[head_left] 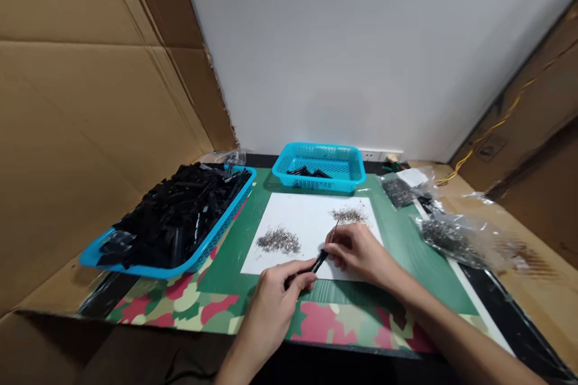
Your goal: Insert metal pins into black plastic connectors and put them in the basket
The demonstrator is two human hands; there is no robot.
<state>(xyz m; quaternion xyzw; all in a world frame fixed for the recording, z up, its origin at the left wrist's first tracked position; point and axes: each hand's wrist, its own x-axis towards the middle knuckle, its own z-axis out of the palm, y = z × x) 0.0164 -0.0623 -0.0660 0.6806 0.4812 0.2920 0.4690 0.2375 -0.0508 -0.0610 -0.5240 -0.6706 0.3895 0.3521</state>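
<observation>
My left hand [286, 283] grips a slim black part [320, 260] over the front edge of a white sheet [311, 216]. Pinched in my right hand [352, 249] is a thin metal tool [335, 230], its lower end at the black part's far end. On the sheet, one pile of small metal pieces [279, 240] lies at the left and another pile [350, 215] lies at the right, just beyond my right hand. Whether a small piece sits at the tool's lower end is too small to tell.
A blue basket [221, 225] heaped with black parts stands at the left. Behind the sheet, a smaller blue basket [356, 175] holds several black parts. Plastic bags of metal pieces [447, 237] lie at the right. Cardboard walls [90, 102] flank the table.
</observation>
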